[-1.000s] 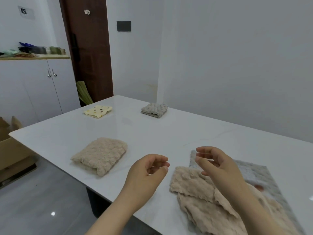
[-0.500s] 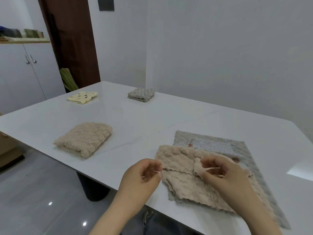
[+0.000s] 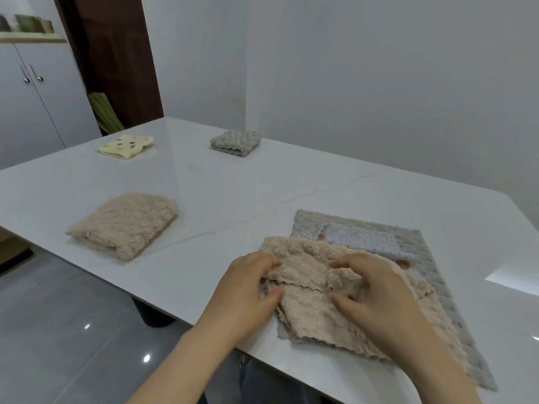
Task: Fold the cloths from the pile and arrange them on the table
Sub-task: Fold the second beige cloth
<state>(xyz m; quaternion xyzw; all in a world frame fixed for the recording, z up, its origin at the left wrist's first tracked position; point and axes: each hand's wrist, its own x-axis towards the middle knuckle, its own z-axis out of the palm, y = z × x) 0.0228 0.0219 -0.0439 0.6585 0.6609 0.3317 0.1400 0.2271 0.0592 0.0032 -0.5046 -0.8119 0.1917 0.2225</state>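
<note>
I've got both hands on the top beige cloth (image 3: 318,290) of the pile at the counter's (image 3: 233,193) near edge — left hand (image 3: 248,293) and right hand (image 3: 376,298) fingers pinching its upper layer. Three are folded and set out — beige (image 3: 124,224), yellow (image 3: 126,144), grey (image 3: 235,142). Left, I judge: this one, a pale one, the grey mat-like cloth (image 3: 431,275) underneath.

White walls (image 3: 364,68); brown door (image 3: 116,53); grey glossy floor (image 3: 58,330); white cabinet (image 3: 32,97).
</note>
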